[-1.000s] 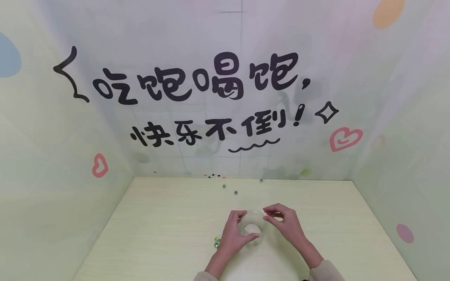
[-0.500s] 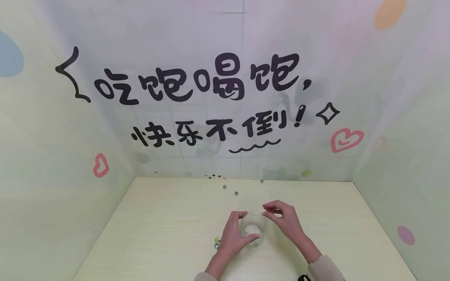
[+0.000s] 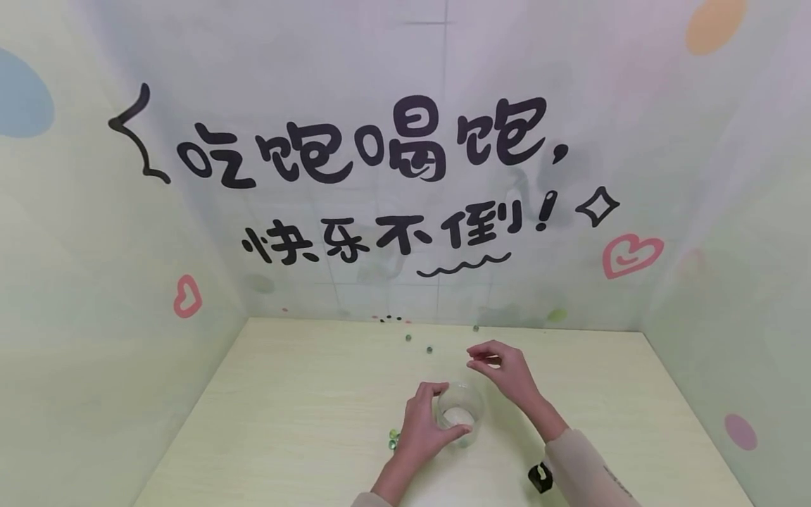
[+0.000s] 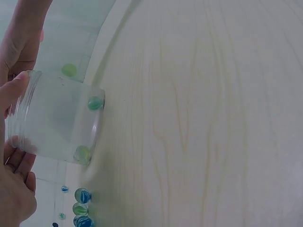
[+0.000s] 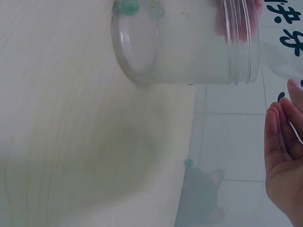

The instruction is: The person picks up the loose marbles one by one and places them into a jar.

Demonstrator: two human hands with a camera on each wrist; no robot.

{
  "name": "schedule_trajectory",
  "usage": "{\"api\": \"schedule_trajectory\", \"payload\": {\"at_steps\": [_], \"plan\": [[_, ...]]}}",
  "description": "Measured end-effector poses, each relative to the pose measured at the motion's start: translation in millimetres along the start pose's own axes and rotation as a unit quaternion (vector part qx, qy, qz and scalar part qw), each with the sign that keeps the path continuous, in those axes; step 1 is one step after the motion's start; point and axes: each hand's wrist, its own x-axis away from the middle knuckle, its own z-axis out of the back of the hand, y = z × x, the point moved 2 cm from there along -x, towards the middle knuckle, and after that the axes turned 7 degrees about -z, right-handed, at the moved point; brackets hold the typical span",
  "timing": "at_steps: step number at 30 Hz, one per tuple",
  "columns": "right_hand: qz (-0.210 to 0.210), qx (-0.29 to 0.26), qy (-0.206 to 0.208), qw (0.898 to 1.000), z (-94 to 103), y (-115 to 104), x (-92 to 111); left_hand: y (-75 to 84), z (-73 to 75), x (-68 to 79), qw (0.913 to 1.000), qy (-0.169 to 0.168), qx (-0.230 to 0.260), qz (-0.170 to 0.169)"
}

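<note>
The left hand (image 3: 423, 426) has its grip clamped on the clear glass jar (image 3: 461, 405), thumb and fingers curled round its upper part. The right hand (image 3: 507, 370) holds nothing that shows: its fingers lie side by side, and in the right wrist view the thumb stands a little apart from them.

The glass jar stands upright near the middle of the table (image 3: 285, 408) from side to side, its long axis vertical and its mouth up. From the right grip it lies lower and toward the near edge; the right hand is above the level of the rim, off it and not touching. At least two marbles, a green one (image 4: 95, 103) and a yellow-green one (image 4: 83, 154), rest at the bottom of the jar.

Just beside the left hand, toward the table's left edge, sits a cluster of swirled marbles (image 3: 393, 443), partly hidden by that hand. Three more lie apart along the far edge: a left one (image 3: 408, 338), a middle one (image 3: 429, 350) and a right one (image 3: 476, 329). The right hand is the nearer to these three. Past the far edge rises a printed backdrop (image 3: 361, 296).
</note>
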Motion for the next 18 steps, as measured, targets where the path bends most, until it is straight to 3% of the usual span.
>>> {"api": "schedule_trajectory", "payload": {"at_steps": [10, 18], "plan": [[-0.034, -0.035, -0.059, 0.997, -13.2, 13, -20, -0.2, -2.4, 1.5, 0.9999, -0.008, 0.003, 0.012], [-0.047, -0.037, -0.082, 0.995, -24.8, 18, -32, -2.8, -0.4, 1.0, 0.9999, -0.001, -0.015, 0.001]]}}
